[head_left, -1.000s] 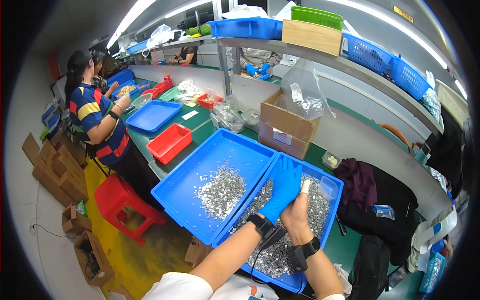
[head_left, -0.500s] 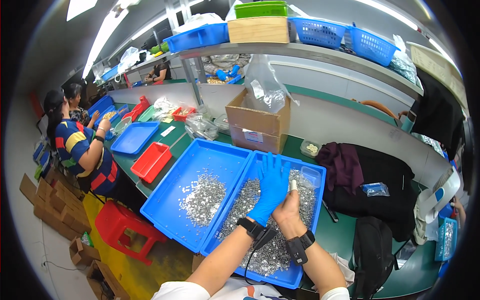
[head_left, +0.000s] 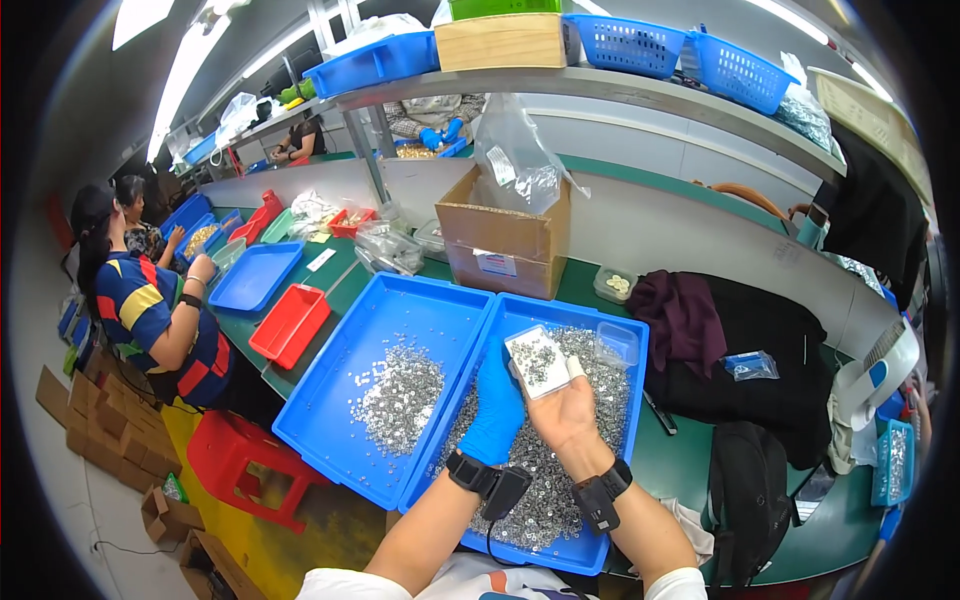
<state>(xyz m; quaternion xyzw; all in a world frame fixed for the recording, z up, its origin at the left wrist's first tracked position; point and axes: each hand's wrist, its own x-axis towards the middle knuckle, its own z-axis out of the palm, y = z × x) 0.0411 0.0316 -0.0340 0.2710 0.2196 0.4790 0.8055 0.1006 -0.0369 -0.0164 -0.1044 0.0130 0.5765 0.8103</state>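
A small white square tray (head_left: 528, 378), with little metal pieces on its face, is held tilted above the right-hand blue tray (head_left: 622, 440). My right hand (head_left: 568, 412), bare with white covers on some fingertips, supports it from below and at its right edge. Along its left edge, my blue-gloved left hand (head_left: 495, 410) grips it, with the fingers partly hidden. Many small silver metal pieces (head_left: 530, 510) fill the blue tray underneath. Beside it on the left, another blue tray (head_left: 330, 420) has a smaller heap of similar pieces (head_left: 400, 395).
A red tray (head_left: 290, 325) and a flat blue tray (head_left: 255, 275) lie farther left. Behind stands a cardboard box (head_left: 505, 240) holding a plastic bag. Dark cloth (head_left: 740, 400) and a black backpack (head_left: 745, 495) are on the right. Co-workers (head_left: 150, 300) sit at the left.
My left hand has turned from lying flat and spread over my right hand to the left edge of the white tray. The tray and its metal pieces now show.
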